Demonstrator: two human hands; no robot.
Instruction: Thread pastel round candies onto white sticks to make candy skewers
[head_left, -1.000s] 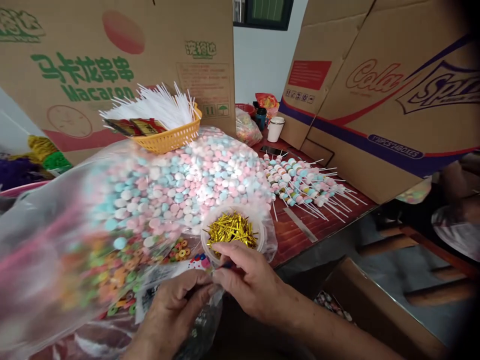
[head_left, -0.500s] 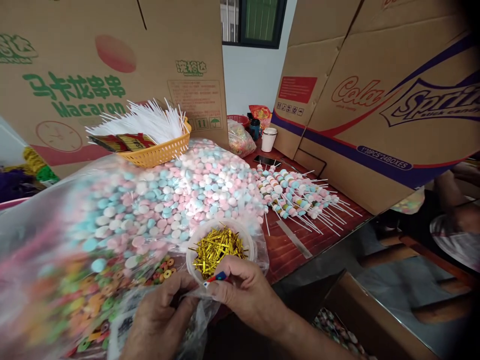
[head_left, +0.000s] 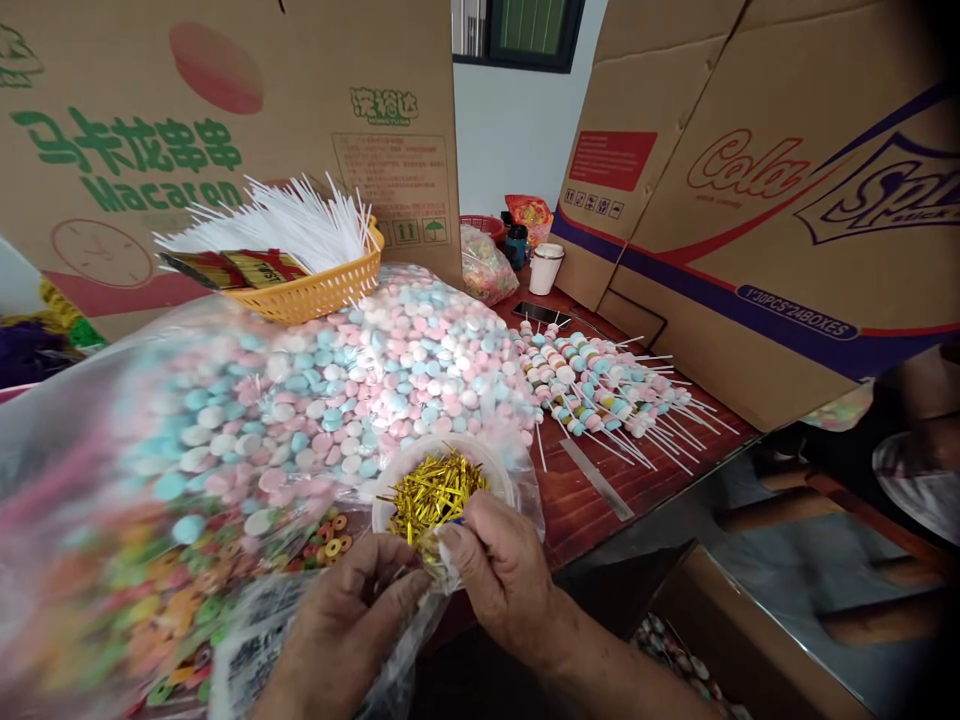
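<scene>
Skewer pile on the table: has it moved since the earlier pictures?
No. Judged against the grey strip on the table, the skewer pile shows no visible shift in any direction.

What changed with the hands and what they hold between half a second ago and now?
The right hand moved slightly right and toward the bowl, its grip turning: where a red-and-blue strip showed at its fingertips, a pale piece shows now. The left hand also edged right, still pinching the clear bag. No release is visible. The gold strips and skewered sweets stayed put.
</scene>
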